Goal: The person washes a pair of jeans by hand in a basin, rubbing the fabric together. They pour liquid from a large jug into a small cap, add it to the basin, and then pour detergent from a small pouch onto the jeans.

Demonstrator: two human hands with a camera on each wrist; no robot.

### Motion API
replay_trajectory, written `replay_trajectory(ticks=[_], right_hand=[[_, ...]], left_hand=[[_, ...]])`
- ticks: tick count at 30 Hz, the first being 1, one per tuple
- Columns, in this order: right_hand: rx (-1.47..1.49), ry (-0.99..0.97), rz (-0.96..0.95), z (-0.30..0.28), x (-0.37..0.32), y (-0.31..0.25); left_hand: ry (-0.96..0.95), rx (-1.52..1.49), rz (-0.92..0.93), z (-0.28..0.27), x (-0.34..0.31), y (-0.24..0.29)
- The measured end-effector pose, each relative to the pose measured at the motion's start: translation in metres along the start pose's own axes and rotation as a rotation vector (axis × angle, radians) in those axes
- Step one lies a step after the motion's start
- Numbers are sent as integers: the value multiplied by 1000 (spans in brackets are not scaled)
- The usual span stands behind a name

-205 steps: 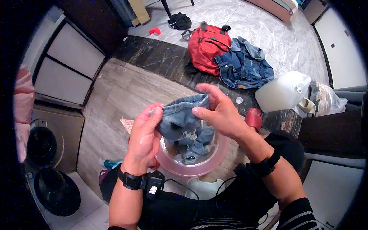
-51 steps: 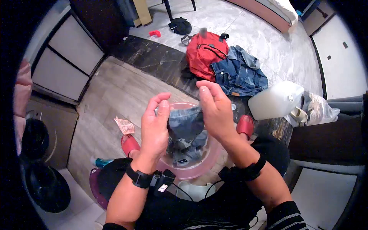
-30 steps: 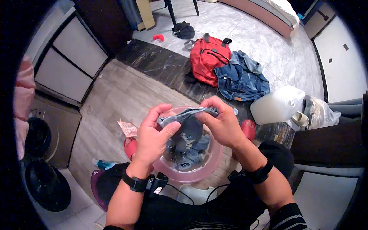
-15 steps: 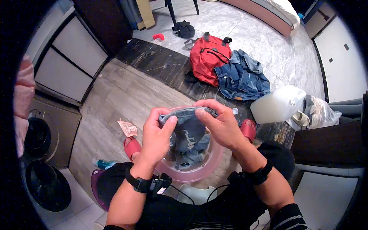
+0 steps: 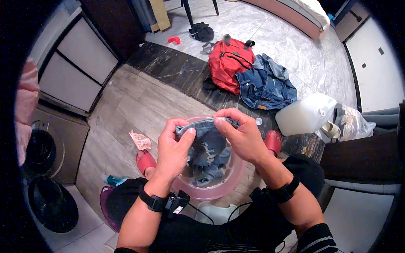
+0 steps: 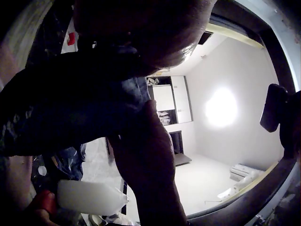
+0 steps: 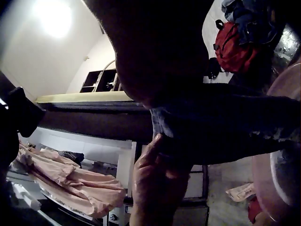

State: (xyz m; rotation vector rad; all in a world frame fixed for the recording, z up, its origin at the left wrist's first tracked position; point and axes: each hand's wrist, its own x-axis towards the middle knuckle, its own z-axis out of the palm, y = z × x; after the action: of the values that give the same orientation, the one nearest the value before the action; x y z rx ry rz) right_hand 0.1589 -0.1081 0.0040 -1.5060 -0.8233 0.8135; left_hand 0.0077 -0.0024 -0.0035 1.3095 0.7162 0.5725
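Observation:
A wet blue denim garment with a pale frayed patch hangs by its hemmed edge between both hands, its lower part down in the pink basin. The left hand pinches one end of the edge between thumb and fingers; the right hand pinches the other end. In the left wrist view the denim stretches dark across the picture, with the right hand gripping it. The right wrist view shows the left hand on the hem of the same dark denim.
Beyond the basin lie a red backpack, blue jeans and a translucent jug on its side. A pink paper lies left of the basin, near red slippers. A white stool stands in front of the seated person.
Over the last second the hem has been drawn straighter between the hands, and the left hand has shifted slightly right. Earlier, the garment was held higher and nearer upright. Both hands keep hold of it.

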Motion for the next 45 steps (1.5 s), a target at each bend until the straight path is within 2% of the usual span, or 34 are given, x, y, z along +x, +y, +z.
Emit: replay_trajectory(ticks=[8, 19, 23, 26, 29, 32, 35, 38, 39, 42, 43, 45], right_hand=[[-19, 5, -33, 0, 0, 4], [-19, -7, 30, 1, -1, 0], [-20, -6, 41, 3, -1, 2], [-76, -20, -39, 5, -4, -1], [-63, -25, -48, 10, -7, -6], [-90, -49, -86, 14, -8, 1], [-183, -142, -203, 17, -12, -3], [-202, -203, -268, 25, -19, -6], [-280, -233, -372, 27, -19, -2], [-187, -217, -235, 37, -26, -1], [-226, -87, -258, 40, -26, 4], [-203, 109, -136, 39, -16, 5]], left_hand=[[16, 42, -20, 0, -1, 3], [5, 76, 18, 1, 0, -2], [-23, -21, -17, -2, 2, -4], [-8, -91, 14, -1, 3, -6], [46, -2, 98, -5, 7, -16], [156, -282, -73, -2, 7, -22], [198, -348, -103, 5, 6, -13], [229, -238, -67, 5, 8, -24], [217, -310, -137, 11, 5, -14], [181, -317, -93, 19, 4, -18], [149, -209, -55, 20, 2, -17], [134, -145, -3, 36, -7, -17]])
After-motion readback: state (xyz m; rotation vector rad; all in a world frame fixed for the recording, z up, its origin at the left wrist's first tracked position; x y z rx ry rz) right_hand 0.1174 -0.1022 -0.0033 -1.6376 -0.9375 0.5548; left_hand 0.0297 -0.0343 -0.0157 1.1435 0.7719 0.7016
